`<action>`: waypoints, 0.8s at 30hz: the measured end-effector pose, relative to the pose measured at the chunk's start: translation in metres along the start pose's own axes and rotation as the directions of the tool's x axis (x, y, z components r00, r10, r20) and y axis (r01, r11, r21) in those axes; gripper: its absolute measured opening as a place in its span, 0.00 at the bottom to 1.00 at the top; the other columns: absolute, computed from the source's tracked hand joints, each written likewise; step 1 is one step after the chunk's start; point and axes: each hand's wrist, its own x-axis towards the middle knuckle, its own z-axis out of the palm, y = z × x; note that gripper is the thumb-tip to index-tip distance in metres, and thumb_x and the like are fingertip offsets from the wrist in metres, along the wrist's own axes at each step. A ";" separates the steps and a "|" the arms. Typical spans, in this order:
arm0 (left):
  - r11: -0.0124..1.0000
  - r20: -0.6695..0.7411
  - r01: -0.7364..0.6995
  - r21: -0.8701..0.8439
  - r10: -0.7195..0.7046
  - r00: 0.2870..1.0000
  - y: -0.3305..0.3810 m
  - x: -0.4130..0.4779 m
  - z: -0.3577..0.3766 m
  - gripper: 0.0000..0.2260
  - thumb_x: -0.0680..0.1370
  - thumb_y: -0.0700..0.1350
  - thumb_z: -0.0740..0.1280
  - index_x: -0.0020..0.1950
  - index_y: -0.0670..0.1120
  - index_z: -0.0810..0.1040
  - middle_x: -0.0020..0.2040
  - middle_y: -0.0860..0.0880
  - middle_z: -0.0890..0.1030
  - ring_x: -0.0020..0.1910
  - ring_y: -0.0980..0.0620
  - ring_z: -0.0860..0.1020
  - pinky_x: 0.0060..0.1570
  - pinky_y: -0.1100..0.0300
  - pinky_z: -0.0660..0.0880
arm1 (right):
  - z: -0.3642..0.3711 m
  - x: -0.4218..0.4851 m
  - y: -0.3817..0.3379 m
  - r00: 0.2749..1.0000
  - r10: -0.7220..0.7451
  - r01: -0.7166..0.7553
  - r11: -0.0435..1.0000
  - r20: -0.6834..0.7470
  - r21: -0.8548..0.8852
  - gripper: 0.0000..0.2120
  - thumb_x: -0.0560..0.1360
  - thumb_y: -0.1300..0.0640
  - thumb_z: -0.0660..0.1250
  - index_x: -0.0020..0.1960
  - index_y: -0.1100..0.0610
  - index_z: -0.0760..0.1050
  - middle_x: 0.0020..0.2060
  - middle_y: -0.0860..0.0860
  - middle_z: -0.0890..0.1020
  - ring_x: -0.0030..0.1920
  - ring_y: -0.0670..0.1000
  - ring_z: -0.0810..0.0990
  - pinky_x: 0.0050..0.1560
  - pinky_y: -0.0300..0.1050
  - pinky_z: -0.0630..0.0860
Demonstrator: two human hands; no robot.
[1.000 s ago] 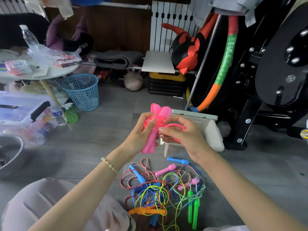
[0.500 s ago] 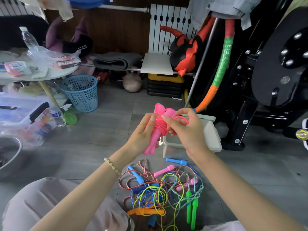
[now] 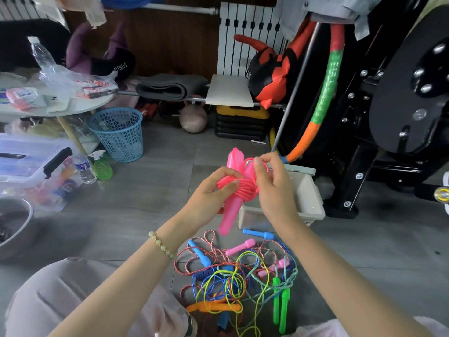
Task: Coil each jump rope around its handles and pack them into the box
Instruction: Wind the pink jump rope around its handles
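"FITNESS" in white letters on black fabric item beside round table; other print illegible

Blue perforated wastebasket stood on grey tile floor beside round white table. Small water bottle and green spray bottle sat just beside clear lidded storage bin, far left. Rolled grey mat lay by back wall; striped hula hoop leaned beside black exercise machine.

There is 1 pink jump rope and 1 box. The floor holds 2 green handles and 2 light-blue handles.
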 end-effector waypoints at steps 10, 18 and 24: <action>0.998 -0.074 -0.005 0.062 0.010 0.997 -0.011 0.002 0.003 0.05 0.81 0.45 0.61 0.47 0.50 0.75 0.41 0.42 0.76 0.39 0.46 0.74 0.41 0.51 0.72 | 0.004 -0.009 0.007 0.997 0.014 -0.005 0.992 0.073 -0.129 0.17 0.82 0.52 0.53 0.54 0.56 0.80 0.48 0.50 0.82 0.52 0.48 0.79 0.57 0.46 0.73; 0.994 -0.058 -0.024 0.109 0.030 0.998 -0.013 0.002 -0.013 0.03 0.80 0.42 0.63 0.47 0.47 0.75 0.42 0.43 0.79 0.41 0.46 0.77 0.45 0.45 0.75 | 0.006 -0.013 0.013 0.933 0.106 -0.106 0.994 0.343 -0.017 0.17 0.83 0.53 0.50 0.65 0.49 0.73 0.54 0.48 0.68 0.58 0.43 0.72 0.66 0.46 0.68; 0.991 -0.081 -0.072 0.116 0.081 0.993 -0.019 0.001 -0.015 0.03 0.79 0.40 0.65 0.46 0.45 0.78 0.47 0.34 0.82 0.45 0.33 0.80 0.49 0.37 0.75 | 0.005 -0.016 0.016 0.964 0.055 -0.086 0.990 0.262 0.110 0.11 0.77 0.58 0.64 0.51 0.44 0.80 0.44 0.46 0.73 0.41 0.41 0.74 0.40 0.37 0.73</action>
